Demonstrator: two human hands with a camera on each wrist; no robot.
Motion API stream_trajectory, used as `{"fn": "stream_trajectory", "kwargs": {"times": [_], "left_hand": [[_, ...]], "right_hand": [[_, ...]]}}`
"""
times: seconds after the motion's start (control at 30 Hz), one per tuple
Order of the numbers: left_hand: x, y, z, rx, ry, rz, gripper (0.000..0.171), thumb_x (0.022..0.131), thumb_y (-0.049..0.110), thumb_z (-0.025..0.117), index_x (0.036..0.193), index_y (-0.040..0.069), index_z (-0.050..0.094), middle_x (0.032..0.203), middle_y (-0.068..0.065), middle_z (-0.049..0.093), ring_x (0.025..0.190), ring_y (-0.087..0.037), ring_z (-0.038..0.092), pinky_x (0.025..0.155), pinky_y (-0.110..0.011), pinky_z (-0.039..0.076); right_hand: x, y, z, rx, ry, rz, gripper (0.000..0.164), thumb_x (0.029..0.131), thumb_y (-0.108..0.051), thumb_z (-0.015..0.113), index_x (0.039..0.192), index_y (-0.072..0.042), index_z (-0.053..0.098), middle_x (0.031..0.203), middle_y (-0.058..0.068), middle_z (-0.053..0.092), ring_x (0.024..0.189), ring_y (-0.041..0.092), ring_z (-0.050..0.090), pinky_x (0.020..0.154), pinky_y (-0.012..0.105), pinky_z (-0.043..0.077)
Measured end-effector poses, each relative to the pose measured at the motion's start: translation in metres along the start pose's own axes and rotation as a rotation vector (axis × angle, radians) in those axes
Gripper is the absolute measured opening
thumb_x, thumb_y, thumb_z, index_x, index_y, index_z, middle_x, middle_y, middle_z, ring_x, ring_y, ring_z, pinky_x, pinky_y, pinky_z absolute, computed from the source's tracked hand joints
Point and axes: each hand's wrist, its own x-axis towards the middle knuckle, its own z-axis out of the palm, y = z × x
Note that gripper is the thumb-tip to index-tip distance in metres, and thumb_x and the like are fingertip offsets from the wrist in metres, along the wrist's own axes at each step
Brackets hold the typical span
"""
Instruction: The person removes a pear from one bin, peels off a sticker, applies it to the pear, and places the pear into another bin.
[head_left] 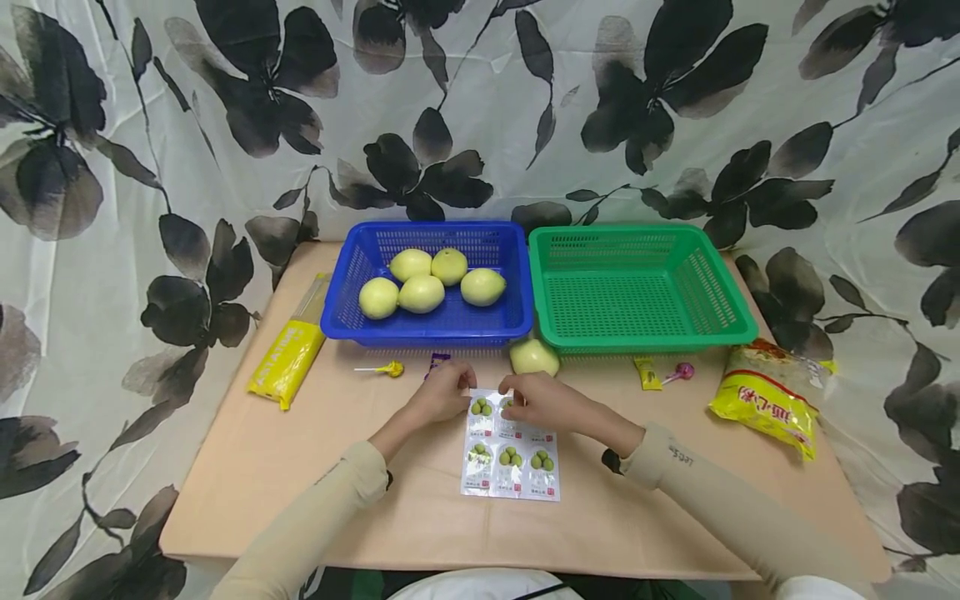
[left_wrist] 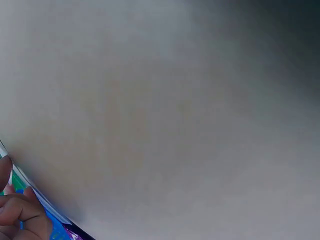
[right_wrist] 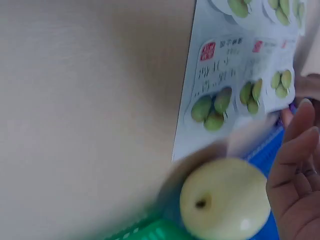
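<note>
A silver-white sheet of stickers [head_left: 511, 467] printed with green fruits lies on the table before the person. At its top left corner, the left hand [head_left: 444, 392] pinches the edge between thumb and fingers. The right hand [head_left: 551, 402] hovers over the top right part, thumb and index finger apart, with nothing visible between them. In the right wrist view the right hand's fingers [right_wrist: 295, 160] are loosely bent beside the sheet [right_wrist: 186, 135]. Just behind that hand, a pale yellow-green fruit [head_left: 534, 357] sits against the baskets. Only part of the left hand [left_wrist: 22, 215] shows in the left wrist view.
A blue basket [head_left: 431, 332] with several pale fruits stands at the back, beside a green basket [head_left: 637, 340]. Yellow packages lie at left [head_left: 288, 358] and right [head_left: 765, 400]. Lollipops lie at left [head_left: 393, 368] and right [head_left: 684, 371]; near the right one is a yellow wrapper [head_left: 647, 373].
</note>
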Motion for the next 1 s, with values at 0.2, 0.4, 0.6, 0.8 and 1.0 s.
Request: {"fn": "stream_trajectory", "kwargs": {"times": [0.2,0.4,0.6,0.8,1.0], "left_hand": [[0.000,0.000,0.002,-0.026,-0.001,0.010,0.024,0.075,-0.008,0.075,0.092,0.004,0.063,0.084,-0.008,0.061,0.080,-0.016,0.052,0.075,-0.030,0.043],[0.001,-0.002,0.002,-0.090,-0.027,0.000,0.025,0.076,-0.013,0.068,0.093,0.003,0.064,0.084,-0.009,0.066,0.078,-0.014,0.057,0.072,-0.027,0.046],[0.003,-0.003,0.001,-0.106,-0.073,-0.043,0.019,0.079,-0.009,0.073,0.091,0.005,0.070,0.086,-0.006,0.070,0.081,-0.013,0.060,0.078,-0.028,0.049],[0.003,-0.004,-0.002,-0.092,-0.103,-0.040,0.016,0.081,-0.005,0.076,0.092,0.005,0.073,0.087,-0.006,0.073,0.081,-0.010,0.061,0.078,-0.025,0.050],[0.003,-0.003,-0.007,-0.063,-0.126,-0.052,0.020,0.080,-0.001,0.082,0.096,0.006,0.072,0.091,-0.006,0.073,0.084,-0.014,0.063,0.082,-0.029,0.049]], "right_hand": [[0.025,-0.002,0.016,-0.047,-0.020,-0.006,0.037,0.094,-0.012,0.074,0.128,0.002,0.068,0.073,-0.001,0.062,0.063,0.006,0.049,0.062,0.022,0.043],[0.038,-0.007,0.023,-0.070,-0.025,0.014,0.033,0.091,-0.006,0.073,0.123,0.002,0.070,0.081,0.004,0.069,0.068,0.011,0.054,0.071,0.028,0.051],[0.044,-0.007,0.026,-0.064,0.000,0.033,0.024,0.089,-0.004,0.075,0.112,0.000,0.073,0.095,0.009,0.075,0.080,0.015,0.063,0.081,0.035,0.057],[0.048,-0.004,0.028,-0.081,0.048,-0.008,0.005,0.089,-0.003,0.074,0.091,-0.004,0.070,0.079,0.003,0.068,0.073,0.013,0.058,0.070,0.027,0.052],[0.049,-0.007,0.029,-0.163,0.074,-0.037,0.011,0.096,-0.005,0.069,0.085,-0.007,0.069,0.079,0.003,0.063,0.069,0.012,0.052,0.063,0.024,0.048]]}}
